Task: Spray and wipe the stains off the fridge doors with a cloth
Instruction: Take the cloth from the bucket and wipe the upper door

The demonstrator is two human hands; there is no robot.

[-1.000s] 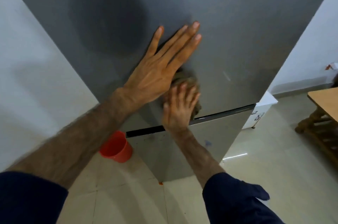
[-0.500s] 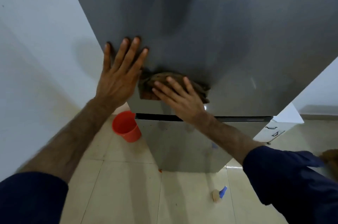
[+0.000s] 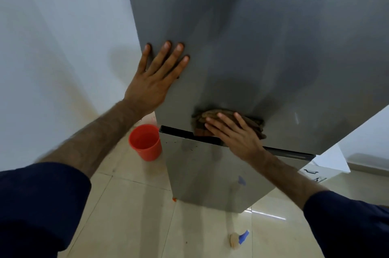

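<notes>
The grey fridge fills the upper view, its upper door above a dark gap and its lower door below. My left hand lies flat with spread fingers on the upper door's left edge. My right hand presses a brown cloth with straight fingers against the bottom edge of the upper door, just above the gap. Small dark specks show near the top left of the lower door. A spray bottle with a blue nozzle lies on the floor below the fridge.
An orange bucket stands on the tiled floor between the fridge and the white wall on the left. A white cabinet sits to the right of the fridge. Beige floor tiles spread out in front.
The cloth under my right hand has slid down and to the right along the upper door's bottom edge. My left hand stays flat at the door's left edge.
</notes>
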